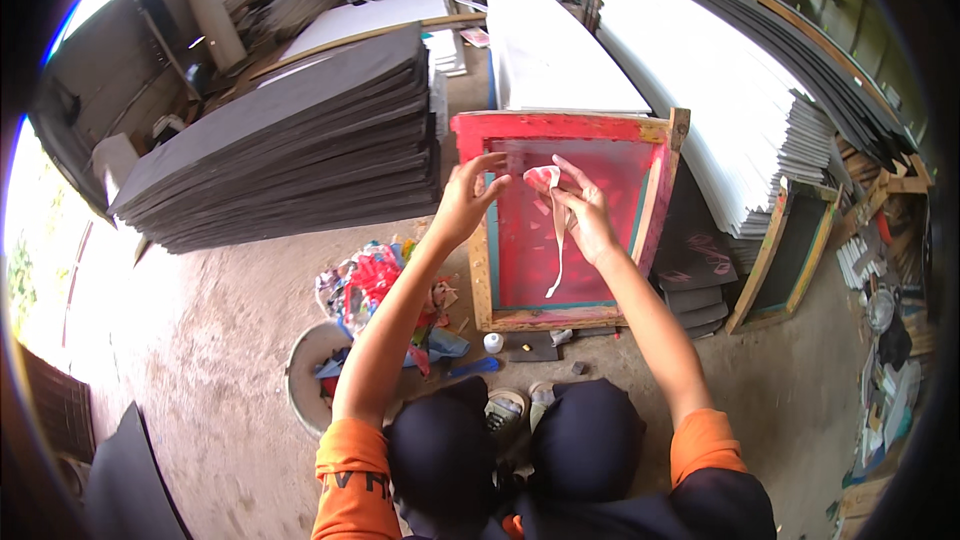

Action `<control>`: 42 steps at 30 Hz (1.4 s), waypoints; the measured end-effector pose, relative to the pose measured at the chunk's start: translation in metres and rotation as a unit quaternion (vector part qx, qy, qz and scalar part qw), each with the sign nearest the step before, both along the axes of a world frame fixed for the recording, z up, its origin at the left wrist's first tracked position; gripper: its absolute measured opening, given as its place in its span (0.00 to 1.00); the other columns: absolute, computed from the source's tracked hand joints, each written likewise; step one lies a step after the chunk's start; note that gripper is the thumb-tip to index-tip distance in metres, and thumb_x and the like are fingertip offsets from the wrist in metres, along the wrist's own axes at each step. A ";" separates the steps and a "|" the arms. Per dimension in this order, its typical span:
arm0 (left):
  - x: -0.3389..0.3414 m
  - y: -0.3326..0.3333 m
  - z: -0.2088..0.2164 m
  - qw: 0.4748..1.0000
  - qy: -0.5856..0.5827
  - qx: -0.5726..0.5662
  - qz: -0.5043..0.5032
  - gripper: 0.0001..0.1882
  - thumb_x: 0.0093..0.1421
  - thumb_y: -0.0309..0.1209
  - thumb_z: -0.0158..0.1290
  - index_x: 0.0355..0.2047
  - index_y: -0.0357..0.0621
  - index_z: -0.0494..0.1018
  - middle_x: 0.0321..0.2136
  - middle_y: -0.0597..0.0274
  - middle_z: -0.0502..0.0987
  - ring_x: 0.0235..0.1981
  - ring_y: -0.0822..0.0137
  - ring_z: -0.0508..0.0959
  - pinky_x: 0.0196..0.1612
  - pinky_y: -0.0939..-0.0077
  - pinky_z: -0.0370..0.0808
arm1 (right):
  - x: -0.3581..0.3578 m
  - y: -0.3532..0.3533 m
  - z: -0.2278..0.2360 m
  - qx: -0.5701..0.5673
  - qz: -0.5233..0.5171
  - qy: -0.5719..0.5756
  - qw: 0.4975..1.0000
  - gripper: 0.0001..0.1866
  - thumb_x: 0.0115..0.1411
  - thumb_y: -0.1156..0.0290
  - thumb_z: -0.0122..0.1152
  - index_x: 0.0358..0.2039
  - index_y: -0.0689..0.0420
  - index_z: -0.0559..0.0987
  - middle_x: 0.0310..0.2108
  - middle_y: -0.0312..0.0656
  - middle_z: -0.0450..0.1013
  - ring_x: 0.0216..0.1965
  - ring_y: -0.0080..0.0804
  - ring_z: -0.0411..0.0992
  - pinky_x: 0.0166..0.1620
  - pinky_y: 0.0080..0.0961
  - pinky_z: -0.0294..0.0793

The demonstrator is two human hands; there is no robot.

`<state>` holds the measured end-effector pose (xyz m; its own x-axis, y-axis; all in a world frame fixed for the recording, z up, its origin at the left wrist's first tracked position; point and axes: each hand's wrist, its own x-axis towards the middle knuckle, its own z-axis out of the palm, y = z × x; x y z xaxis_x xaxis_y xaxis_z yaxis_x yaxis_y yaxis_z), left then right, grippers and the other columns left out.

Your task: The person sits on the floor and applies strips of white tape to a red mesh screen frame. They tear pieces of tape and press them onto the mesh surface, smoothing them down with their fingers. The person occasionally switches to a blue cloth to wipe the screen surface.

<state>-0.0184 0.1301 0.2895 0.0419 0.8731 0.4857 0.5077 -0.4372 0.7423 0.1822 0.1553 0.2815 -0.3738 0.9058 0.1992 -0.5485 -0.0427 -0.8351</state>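
The right hand (pixel 588 216) pinches a red-stained white rag (pixel 543 178) between thumb and fingers. The rag is bunched at the grip, and a narrow strip hangs free below it, in front of the mesh. The left hand (pixel 466 202) is held wide, with fingers parted and no object visible in it. It is at the left rail of the wooden screen-printing frame (pixel 570 126); contact cannot be confirmed. That position would suit steadying the frame.

The frame stands upright, its red-coated mesh (pixel 605 240) facing the person, probably so that the surface is within reach of both hands. It appears to lean on the white sheet stack (pixel 550 40) at the far side.

On the floor, near and left, a basin (pixel 303 380) sits beside a heap of mixed rags (pixel 372 275), presumably placed for easy reach. A blue tool (pixel 473 367) and a small white container (pixel 493 342) lie near the frame's lower rail. To the right, a second frame (pixel 752 292) stands tilted.
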 end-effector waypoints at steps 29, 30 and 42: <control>-0.174 -0.251 0.009 0.908 -0.388 -0.092 0.128 0.17 0.58 0.31 0.55 0.46 0.41 0.66 0.34 0.60 0.76 0.35 0.75 0.76 0.38 0.83 0.73 | -0.212 -0.140 0.011 0.141 0.332 -0.249 0.899 0.10 0.59 0.68 0.56 0.39 0.59 0.74 0.32 0.35 0.73 0.33 0.18 0.72 0.38 0.16 0.71; -0.177 -0.252 0.003 0.900 -0.406 -0.098 0.127 0.17 0.58 0.31 0.55 0.46 0.41 0.66 0.35 0.61 0.76 0.36 0.75 0.75 0.38 0.83 0.73 | -0.217 -0.135 0.005 0.133 0.353 -0.263 0.888 0.10 0.59 0.70 0.57 0.39 0.60 0.74 0.33 0.34 0.73 0.36 0.18 0.71 0.43 0.17 0.70; -0.225 -0.290 -0.106 0.851 -0.464 -0.206 0.131 0.06 0.60 0.28 0.52 0.38 0.47 0.71 0.37 0.70 0.74 0.36 0.82 0.72 0.36 0.91 0.69 | -0.261 -0.147 -0.069 0.013 0.374 -0.218 0.901 0.07 0.56 0.72 0.60 0.34 0.59 0.74 0.33 0.34 0.73 0.36 0.17 0.70 0.42 0.18 0.72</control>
<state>-0.2435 -0.1595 0.1830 -0.4155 0.8976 -0.1469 -0.3411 -0.0041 0.9400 -0.0791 0.0084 0.2129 -0.9259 0.3651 -0.0968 0.0065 -0.2408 -0.9705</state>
